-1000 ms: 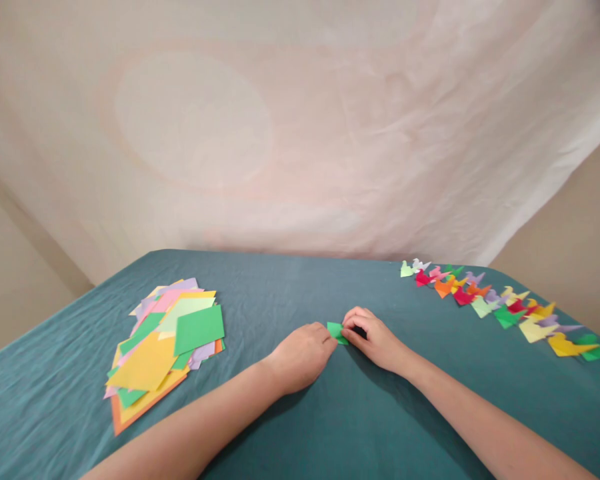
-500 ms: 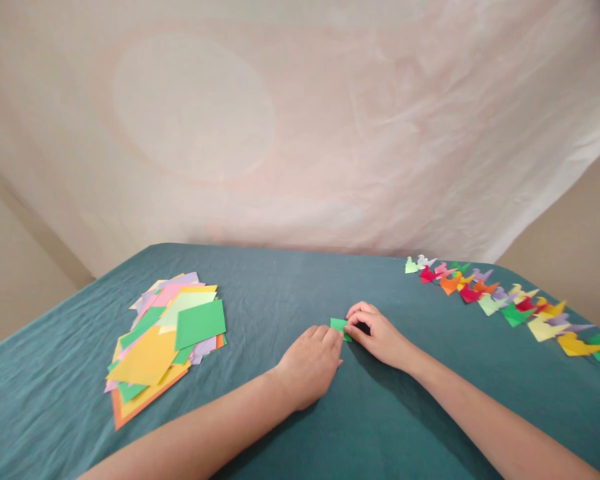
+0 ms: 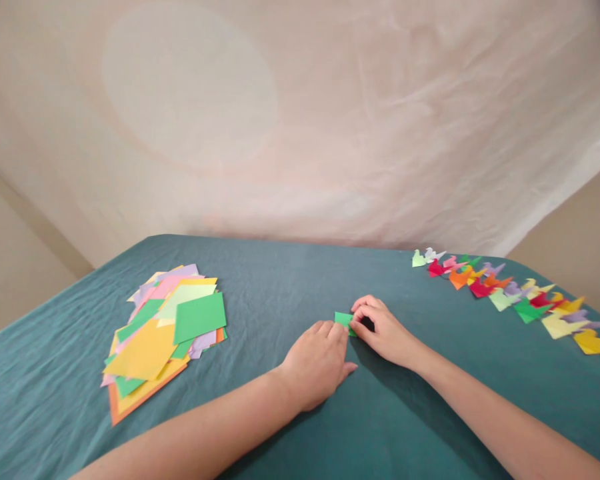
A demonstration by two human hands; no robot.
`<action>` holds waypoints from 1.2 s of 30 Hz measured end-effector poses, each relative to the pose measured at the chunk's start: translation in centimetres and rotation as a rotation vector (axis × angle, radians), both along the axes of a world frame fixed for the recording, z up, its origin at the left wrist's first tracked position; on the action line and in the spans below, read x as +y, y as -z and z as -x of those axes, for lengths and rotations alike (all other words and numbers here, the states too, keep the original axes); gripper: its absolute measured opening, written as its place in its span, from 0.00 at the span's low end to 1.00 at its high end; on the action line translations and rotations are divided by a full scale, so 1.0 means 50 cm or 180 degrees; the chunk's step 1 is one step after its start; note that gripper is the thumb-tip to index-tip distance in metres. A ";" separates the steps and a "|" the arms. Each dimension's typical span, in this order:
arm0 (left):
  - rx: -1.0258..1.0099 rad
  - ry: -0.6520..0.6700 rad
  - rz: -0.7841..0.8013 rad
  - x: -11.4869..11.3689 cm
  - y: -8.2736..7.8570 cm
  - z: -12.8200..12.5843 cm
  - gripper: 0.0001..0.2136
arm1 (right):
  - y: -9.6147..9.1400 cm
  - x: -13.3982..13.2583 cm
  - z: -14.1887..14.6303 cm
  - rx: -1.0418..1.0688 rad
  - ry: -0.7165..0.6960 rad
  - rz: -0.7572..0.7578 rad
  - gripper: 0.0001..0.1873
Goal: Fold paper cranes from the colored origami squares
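A small folded green paper lies on the teal tablecloth near the middle. My right hand has its fingertips curled and pinched on the paper's right end. Just below and left of the paper rests my left hand, palm down, fingers together and pressing the paper's near edge. Most of the paper is hidden under the fingers.
A loose pile of coloured paper squares lies at the left of the table. A row of several folded paper figures runs along the right side. A cream cloth backdrop hangs behind the table's far edge.
Both hands and the green paper stay together in the same place. My left hand has slid slightly toward me along the paper. The view has tilted up a little.
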State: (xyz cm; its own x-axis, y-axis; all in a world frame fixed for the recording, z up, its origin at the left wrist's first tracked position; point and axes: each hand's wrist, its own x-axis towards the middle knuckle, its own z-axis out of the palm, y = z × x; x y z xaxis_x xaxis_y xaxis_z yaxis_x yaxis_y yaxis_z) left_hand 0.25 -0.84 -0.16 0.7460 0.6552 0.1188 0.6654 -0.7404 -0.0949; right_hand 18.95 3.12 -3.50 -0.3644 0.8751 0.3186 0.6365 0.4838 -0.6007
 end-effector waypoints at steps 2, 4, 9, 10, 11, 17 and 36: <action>0.0041 -0.0039 0.0017 -0.006 0.000 -0.002 0.22 | 0.000 0.001 0.000 -0.0033 -0.0001 0.0002 0.05; 0.0093 -0.0069 0.0018 -0.011 0.000 -0.004 0.23 | 0.001 0.003 0.000 -0.0070 -0.0005 0.0006 0.05; 0.0146 -0.0071 -0.0013 -0.016 -0.002 -0.006 0.24 | 0.002 0.006 0.000 -0.0123 -0.0011 -0.0011 0.06; 0.0142 -0.0065 -0.0009 -0.016 -0.003 -0.006 0.24 | 0.001 0.006 0.000 -0.0126 -0.0008 -0.0012 0.06; 0.0133 -0.0060 0.0000 -0.016 -0.003 -0.005 0.24 | 0.001 0.006 0.001 -0.0128 -0.0001 -0.0016 0.06; 0.0009 -0.0124 0.0108 -0.013 0.000 -0.002 0.25 | -0.006 0.006 0.006 -0.0173 0.0018 -0.0064 0.07; 0.0004 -0.0105 0.0173 -0.008 -0.005 0.001 0.23 | -0.010 0.008 0.012 -0.0282 0.0094 -0.0122 0.08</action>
State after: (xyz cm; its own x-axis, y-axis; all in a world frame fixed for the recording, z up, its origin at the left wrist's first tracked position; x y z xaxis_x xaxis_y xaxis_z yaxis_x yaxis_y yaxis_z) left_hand 0.19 -1.22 0.09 0.7241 0.6849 0.0814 0.6894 -0.7222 -0.0561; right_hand 18.35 3.51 -3.01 -0.3668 0.8737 0.3195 0.7008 0.4854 -0.5228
